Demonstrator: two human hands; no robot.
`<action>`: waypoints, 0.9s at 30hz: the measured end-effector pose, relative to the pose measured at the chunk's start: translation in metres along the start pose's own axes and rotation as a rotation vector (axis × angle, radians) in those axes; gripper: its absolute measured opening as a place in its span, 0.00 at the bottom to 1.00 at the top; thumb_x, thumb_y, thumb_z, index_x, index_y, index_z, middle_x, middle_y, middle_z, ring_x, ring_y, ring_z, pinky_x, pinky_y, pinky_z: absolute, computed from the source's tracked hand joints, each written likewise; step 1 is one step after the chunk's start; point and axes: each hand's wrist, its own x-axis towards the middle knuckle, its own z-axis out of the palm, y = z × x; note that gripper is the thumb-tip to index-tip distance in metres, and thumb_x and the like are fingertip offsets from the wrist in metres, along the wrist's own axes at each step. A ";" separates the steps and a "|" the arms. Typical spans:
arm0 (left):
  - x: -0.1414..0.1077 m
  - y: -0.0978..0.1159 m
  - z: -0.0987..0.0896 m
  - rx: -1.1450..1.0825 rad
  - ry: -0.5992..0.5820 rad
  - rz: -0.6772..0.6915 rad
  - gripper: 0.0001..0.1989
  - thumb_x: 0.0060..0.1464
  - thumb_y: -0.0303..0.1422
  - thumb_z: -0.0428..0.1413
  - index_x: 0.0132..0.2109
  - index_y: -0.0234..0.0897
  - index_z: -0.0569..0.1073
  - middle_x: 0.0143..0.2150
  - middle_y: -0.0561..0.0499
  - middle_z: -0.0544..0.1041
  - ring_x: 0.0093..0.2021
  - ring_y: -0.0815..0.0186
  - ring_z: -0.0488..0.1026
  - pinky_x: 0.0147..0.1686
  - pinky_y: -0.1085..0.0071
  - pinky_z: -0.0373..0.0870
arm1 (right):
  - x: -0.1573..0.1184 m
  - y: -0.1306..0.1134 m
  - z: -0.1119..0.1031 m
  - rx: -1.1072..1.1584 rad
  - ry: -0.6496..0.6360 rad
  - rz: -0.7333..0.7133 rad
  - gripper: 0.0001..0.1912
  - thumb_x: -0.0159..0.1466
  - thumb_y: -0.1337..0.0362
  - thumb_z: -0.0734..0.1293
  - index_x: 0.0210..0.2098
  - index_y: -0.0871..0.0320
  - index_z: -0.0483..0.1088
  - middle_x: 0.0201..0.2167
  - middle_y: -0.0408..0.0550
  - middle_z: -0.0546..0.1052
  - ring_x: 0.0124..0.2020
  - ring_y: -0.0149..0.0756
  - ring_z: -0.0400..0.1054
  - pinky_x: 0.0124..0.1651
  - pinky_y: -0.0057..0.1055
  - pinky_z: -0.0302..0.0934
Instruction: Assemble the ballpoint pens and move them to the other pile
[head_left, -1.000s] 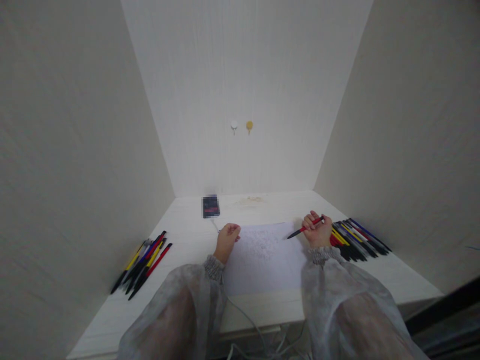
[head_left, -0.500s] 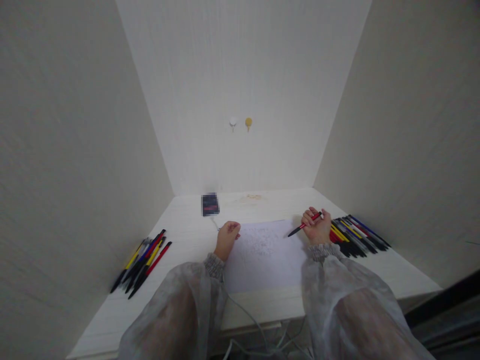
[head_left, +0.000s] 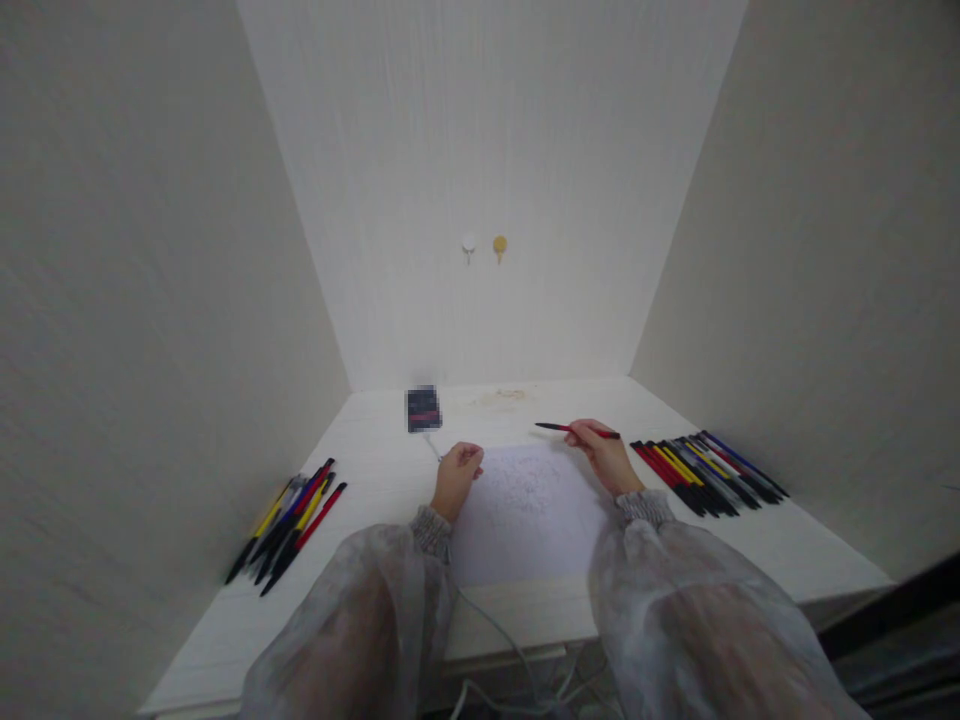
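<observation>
A white sheet of paper with faint scribbled marks on its upper part lies on the white table. My right hand holds a red and black pen above the sheet's upper right corner, its dark tip pointing left. At the sheet's upper left edge rests my left hand, its fingers curled together; whether something small is between them is hidden. Several red, yellow, blue and black pens lie side by side on the right. Another loose pile of pens is on the left.
A dark, blurred-out device with a cable lies behind my left hand. Walls enclose the table on three sides. A white hook and a yellow hook are on the back wall. Cables hang at the front edge.
My right hand has moved left, away from the right-hand pens, and the pen in it has turned to lie nearly level. My left hand has stayed on the sheet's edge.
</observation>
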 end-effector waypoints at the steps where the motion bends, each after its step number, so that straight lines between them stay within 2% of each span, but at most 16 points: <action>1: 0.000 0.000 0.000 0.005 0.002 0.001 0.10 0.40 0.36 0.55 0.30 0.33 0.67 0.21 0.56 0.67 0.19 0.75 0.64 0.21 0.77 0.60 | -0.002 0.001 0.002 -0.070 0.005 -0.023 0.13 0.45 0.57 0.69 0.21 0.61 0.66 0.14 0.42 0.70 0.16 0.27 0.61 0.22 0.25 0.53; 4: 0.000 0.000 0.000 0.034 0.003 0.005 0.10 0.40 0.36 0.55 0.30 0.33 0.67 0.22 0.55 0.68 0.19 0.75 0.64 0.21 0.77 0.60 | -0.005 0.004 0.006 -0.280 0.051 -0.081 0.13 0.47 0.56 0.68 0.20 0.59 0.62 0.09 0.38 0.65 0.12 0.27 0.56 0.17 0.25 0.49; 7: 0.000 0.000 0.000 0.059 0.005 0.013 0.10 0.41 0.35 0.55 0.30 0.33 0.67 0.22 0.55 0.68 0.19 0.74 0.65 0.21 0.77 0.60 | -0.008 0.005 0.006 -0.381 0.094 -0.138 0.13 0.51 0.54 0.64 0.23 0.57 0.61 0.09 0.37 0.64 0.12 0.29 0.56 0.17 0.26 0.49; 10: 0.001 0.000 0.001 0.057 0.005 0.011 0.10 0.41 0.35 0.55 0.30 0.33 0.67 0.22 0.55 0.68 0.19 0.75 0.65 0.21 0.77 0.61 | -0.009 0.005 0.006 -0.462 0.016 -0.179 0.14 0.55 0.54 0.60 0.23 0.58 0.63 0.10 0.39 0.65 0.14 0.30 0.59 0.21 0.27 0.52; 14: 0.000 0.001 0.001 0.042 0.002 0.008 0.10 0.40 0.36 0.55 0.30 0.33 0.67 0.22 0.55 0.68 0.19 0.74 0.65 0.21 0.76 0.61 | -0.009 0.008 0.007 -0.611 -0.115 -0.240 0.18 0.56 0.55 0.58 0.15 0.57 0.63 0.13 0.42 0.67 0.20 0.31 0.62 0.28 0.27 0.53; 22: 0.000 0.002 0.002 0.055 -0.004 0.004 0.10 0.41 0.35 0.55 0.30 0.32 0.67 0.22 0.56 0.67 0.19 0.75 0.64 0.20 0.78 0.60 | -0.007 0.011 0.010 -0.879 -0.117 -0.223 0.20 0.58 0.55 0.53 0.16 0.57 0.62 0.13 0.43 0.67 0.19 0.31 0.62 0.28 0.26 0.52; 27: 0.001 0.000 0.002 0.064 -0.011 0.001 0.09 0.42 0.35 0.54 0.30 0.32 0.67 0.22 0.56 0.67 0.19 0.76 0.64 0.20 0.78 0.61 | -0.008 0.007 0.011 -0.981 -0.183 -0.250 0.21 0.60 0.57 0.50 0.16 0.58 0.61 0.14 0.43 0.67 0.20 0.30 0.63 0.29 0.24 0.52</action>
